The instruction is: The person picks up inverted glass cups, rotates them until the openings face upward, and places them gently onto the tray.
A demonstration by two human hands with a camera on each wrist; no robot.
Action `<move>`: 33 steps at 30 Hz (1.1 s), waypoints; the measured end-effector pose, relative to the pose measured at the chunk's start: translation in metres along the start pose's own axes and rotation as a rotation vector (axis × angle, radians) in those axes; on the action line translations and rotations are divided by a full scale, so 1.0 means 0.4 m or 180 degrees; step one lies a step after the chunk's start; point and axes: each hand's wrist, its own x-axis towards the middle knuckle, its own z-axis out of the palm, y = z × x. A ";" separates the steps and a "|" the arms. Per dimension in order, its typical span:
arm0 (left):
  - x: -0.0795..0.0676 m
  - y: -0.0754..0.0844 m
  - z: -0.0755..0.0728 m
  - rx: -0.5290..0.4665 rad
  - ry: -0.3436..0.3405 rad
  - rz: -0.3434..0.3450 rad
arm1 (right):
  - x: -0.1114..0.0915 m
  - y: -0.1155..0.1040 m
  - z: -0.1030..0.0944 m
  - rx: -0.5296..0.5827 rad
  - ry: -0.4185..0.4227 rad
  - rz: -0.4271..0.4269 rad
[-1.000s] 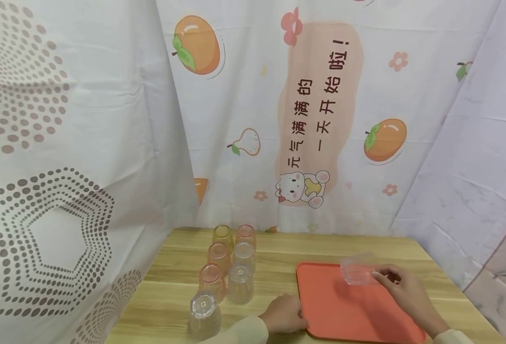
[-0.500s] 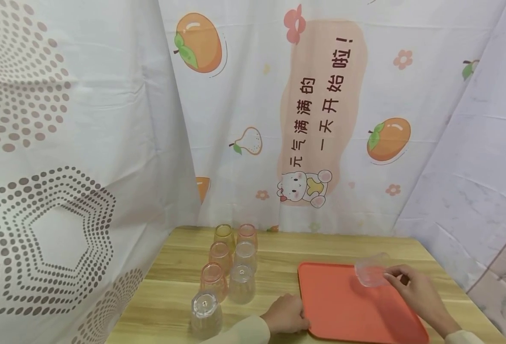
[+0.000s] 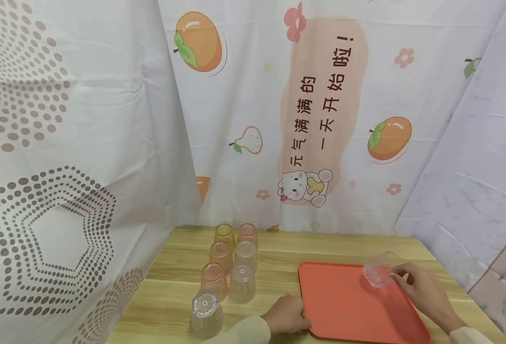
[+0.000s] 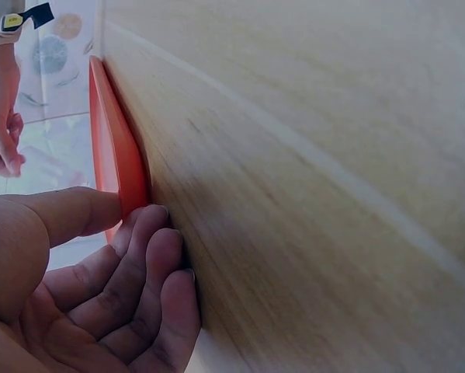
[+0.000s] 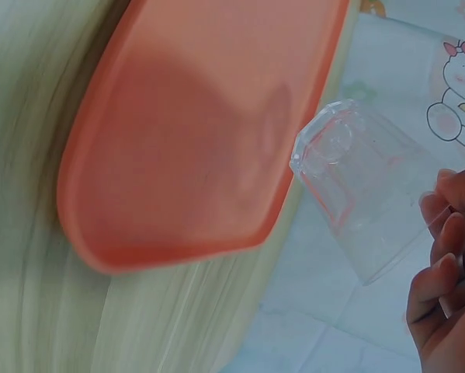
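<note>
A clear glass (image 3: 381, 271) hangs tilted over the far right part of a red tray (image 3: 347, 306). My right hand (image 3: 425, 291) pinches it at the rim between thumb and fingers; in the right wrist view the clear glass (image 5: 364, 186) shows its faceted base pointing away from the hand (image 5: 453, 264). At the tray's near left corner, my left hand (image 3: 286, 314) grips the edge. The left wrist view shows that hand's thumb (image 4: 77, 211) on the red tray's rim (image 4: 127, 155), its other fingers curled beneath by the wood.
Left of the tray, upside-down glasses stand in two columns: a yellow glass (image 3: 225, 234), several pink ones such as this pink glass (image 3: 214, 282), and several clear ones such as this clear glass (image 3: 206, 315). Printed curtains (image 3: 244, 191) enclose the wooden table (image 3: 274, 248).
My right hand has moved a little to the right with the clear glass, which has turned from lying sideways to a more base-down tilt. The left hand stays on the tray's edge.
</note>
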 end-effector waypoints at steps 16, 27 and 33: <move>-0.006 0.005 -0.002 -0.0110 -0.0005 -0.0024 | 0.012 0.054 0.000 -0.0400 0.0007 -0.0338; -0.004 0.002 -0.001 -0.0086 -0.0014 0.0011 | 0.033 0.076 0.012 -0.0592 -0.0081 -0.0537; -0.005 0.001 0.001 -0.0054 -0.0011 0.0068 | 0.038 0.087 0.024 -0.0680 -0.0054 -0.0672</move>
